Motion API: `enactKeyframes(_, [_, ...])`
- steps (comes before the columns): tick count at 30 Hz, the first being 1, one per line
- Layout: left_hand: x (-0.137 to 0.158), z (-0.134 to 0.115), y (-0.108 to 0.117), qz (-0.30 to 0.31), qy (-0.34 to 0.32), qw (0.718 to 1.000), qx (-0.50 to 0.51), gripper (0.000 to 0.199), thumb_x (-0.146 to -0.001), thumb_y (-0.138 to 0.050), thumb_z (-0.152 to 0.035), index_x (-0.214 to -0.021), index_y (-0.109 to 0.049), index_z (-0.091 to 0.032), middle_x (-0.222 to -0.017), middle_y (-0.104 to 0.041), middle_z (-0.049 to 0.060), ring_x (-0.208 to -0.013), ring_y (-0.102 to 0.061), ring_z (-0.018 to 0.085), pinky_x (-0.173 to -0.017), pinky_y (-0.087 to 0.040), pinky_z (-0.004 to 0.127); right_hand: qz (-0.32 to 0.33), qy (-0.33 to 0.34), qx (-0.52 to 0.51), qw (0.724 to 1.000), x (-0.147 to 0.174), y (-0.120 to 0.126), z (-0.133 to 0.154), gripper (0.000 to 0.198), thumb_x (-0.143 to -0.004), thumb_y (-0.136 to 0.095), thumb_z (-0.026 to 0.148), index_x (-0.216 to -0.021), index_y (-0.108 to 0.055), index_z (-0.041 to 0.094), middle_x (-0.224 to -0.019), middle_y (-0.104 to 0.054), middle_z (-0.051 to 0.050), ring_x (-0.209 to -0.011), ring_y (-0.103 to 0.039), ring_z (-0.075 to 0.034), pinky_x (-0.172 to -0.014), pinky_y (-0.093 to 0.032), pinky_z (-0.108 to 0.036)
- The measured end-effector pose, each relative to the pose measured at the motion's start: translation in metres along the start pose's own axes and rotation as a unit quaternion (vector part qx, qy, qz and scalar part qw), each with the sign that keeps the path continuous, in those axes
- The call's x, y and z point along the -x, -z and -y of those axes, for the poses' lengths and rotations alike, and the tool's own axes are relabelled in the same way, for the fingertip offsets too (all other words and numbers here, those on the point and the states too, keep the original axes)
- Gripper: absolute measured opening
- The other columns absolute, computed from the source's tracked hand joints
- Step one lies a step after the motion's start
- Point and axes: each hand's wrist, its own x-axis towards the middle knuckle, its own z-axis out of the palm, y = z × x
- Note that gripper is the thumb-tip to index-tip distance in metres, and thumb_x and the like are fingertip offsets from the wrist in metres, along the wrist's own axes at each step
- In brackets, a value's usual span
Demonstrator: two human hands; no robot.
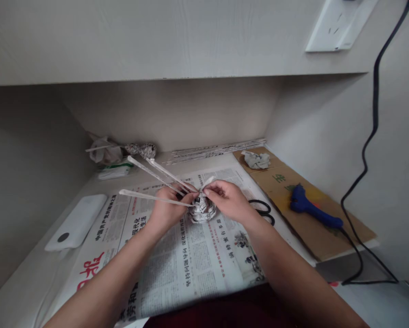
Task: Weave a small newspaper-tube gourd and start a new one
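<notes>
Head view shows two bare hands working close together on a small woven paper piece (202, 213), which sits low between them above a spread newspaper (197, 273). The left hand (173, 202) is narrowed, thumb and fingers closed on the far left edge of the piece. Three long paper sticks (144, 196) slant out past that hand, up and to the left. The right hand (230, 197) pinches a short paper end (208, 181) at the top of the piece, its fingertips almost meeting the left thumb.

Just beside the right wrist lie black-handled scissors (264, 207), partly hidden by the arm. Farther right, a blue glue gun (310, 207) rests on a cardboard sheet (313, 237), with a crumpled grey wad (257, 160) near the sheet's far end. A bundle of thin paper rods (221, 149) lies along the back wall. At the back left are a second woven piece (141, 149), a plastic bag (105, 154) and a green-and-white packet (114, 171); a white case (77, 221) with a dark round spot lies left of the newspaper.
</notes>
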Motion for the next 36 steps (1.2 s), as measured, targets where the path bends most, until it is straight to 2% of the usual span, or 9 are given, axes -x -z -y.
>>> enactKeyframes(3, [0.003,0.002,-0.002,-0.001,-0.015,1.0,-0.015,0.01,-0.08,-0.064,-0.026,-0.08,-0.07,-0.018,-0.079,-0.072,0.002,-0.072,-0.067,0.017,-0.068,-0.052,0.027,0.027,-0.043,-0.014,0.999,-0.003,0.0,-0.002,0.028,-0.085,-0.055,0.044,-0.082,-0.067,0.019,-0.082,-0.069,-0.004,-0.078,-0.062,-0.018,-0.07,-0.047,-0.029])
enactKeyframes(8, [0.005,0.006,-0.005,0.012,-0.045,0.999,-0.012,0.01,-0.081,-0.064,-0.025,-0.085,-0.071,-0.019,-0.084,-0.073,0.003,-0.077,-0.067,0.017,-0.073,-0.052,0.028,0.005,-0.047,-0.178,0.983,-0.006,-0.01,-0.005,0.017,-0.075,-0.066,0.035,-0.081,-0.065,0.019,-0.078,-0.067,0.0,-0.073,-0.061,-0.014,-0.069,-0.046,-0.026])
enactKeyframes(14, [0.006,0.005,-0.006,0.024,-0.059,0.998,-0.001,0.009,-0.082,-0.065,-0.022,-0.087,-0.07,-0.019,-0.085,-0.073,0.002,-0.079,-0.067,0.016,-0.075,-0.051,0.027,-0.028,-0.009,-0.137,0.99,-0.005,-0.01,-0.003,0.022,-0.074,-0.068,0.037,-0.071,-0.059,0.018,-0.067,-0.061,0.002,-0.063,-0.056,-0.013,-0.06,-0.043,-0.024])
enactKeyframes(18, [0.007,0.003,-0.007,0.02,-0.056,0.998,0.026,0.007,-0.082,-0.064,-0.022,-0.083,-0.069,-0.017,-0.085,-0.072,0.002,-0.079,-0.066,0.015,-0.074,-0.051,0.026,0.006,-0.025,-0.162,0.986,-0.006,-0.007,-0.003,0.026,-0.073,-0.071,0.042,-0.075,-0.06,0.019,-0.07,-0.063,0.002,-0.064,-0.057,-0.013,-0.059,-0.044,-0.025])
enactKeyframes(21, [0.008,0.001,-0.008,0.019,-0.047,0.999,0.02,0.008,-0.082,-0.064,-0.023,-0.083,-0.069,-0.017,-0.084,-0.072,0.003,-0.077,-0.067,0.016,-0.072,-0.051,0.026,-0.035,-0.033,-0.146,0.988,-0.006,-0.011,-0.004,0.031,-0.071,-0.072,0.046,-0.073,-0.057,0.019,-0.067,-0.061,0.002,-0.061,-0.055,-0.013,-0.057,-0.043,-0.025])
enactKeyframes(24, [0.007,-0.001,-0.009,0.022,-0.031,0.999,-0.017,0.012,-0.081,-0.063,-0.025,-0.087,-0.07,-0.018,-0.085,-0.073,0.004,-0.078,-0.068,0.017,-0.071,-0.052,0.027,-0.118,0.004,-0.079,0.99,-0.001,-0.016,-0.002,0.035,-0.073,-0.071,0.047,-0.064,-0.051,0.02,-0.059,-0.054,0.004,-0.056,-0.049,-0.012,-0.054,-0.039,-0.024])
enactKeyframes(27, [0.007,-0.003,-0.009,0.013,-0.04,0.997,-0.061,0.013,-0.082,-0.061,-0.025,-0.089,-0.07,-0.018,-0.086,-0.073,0.004,-0.077,-0.068,0.017,-0.072,-0.051,0.027,-0.15,0.051,-0.021,0.987,0.005,-0.018,0.005,0.035,-0.078,-0.067,0.045,-0.061,-0.049,0.02,-0.057,-0.05,0.005,-0.055,-0.047,-0.011,-0.055,-0.038,-0.024])
enactKeyframes(31, [0.007,-0.001,-0.007,0.0,-0.035,0.996,-0.085,0.013,-0.082,-0.06,-0.027,-0.083,-0.067,-0.017,-0.075,-0.071,0.003,-0.067,-0.065,0.015,-0.064,-0.049,0.024,-0.15,0.143,0.088,0.974,0.011,-0.014,0.014,0.025,-0.08,-0.067,0.036,-0.064,-0.056,0.02,-0.064,-0.057,0.001,-0.065,-0.053,-0.014,-0.062,-0.04,-0.026])
enactKeyframes(36, [0.006,0.005,-0.007,-0.013,-0.025,1.0,0.004,0.016,-0.08,-0.062,-0.024,-0.092,-0.068,-0.016,-0.079,-0.071,0.004,-0.069,-0.065,0.015,-0.065,-0.05,0.024,-0.106,0.227,0.154,0.956,0.013,-0.01,0.016,0.011,-0.084,-0.062,0.026,-0.075,-0.064,0.02,-0.071,-0.063,-0.001,-0.071,-0.057,-0.015,-0.067,-0.043,-0.027])
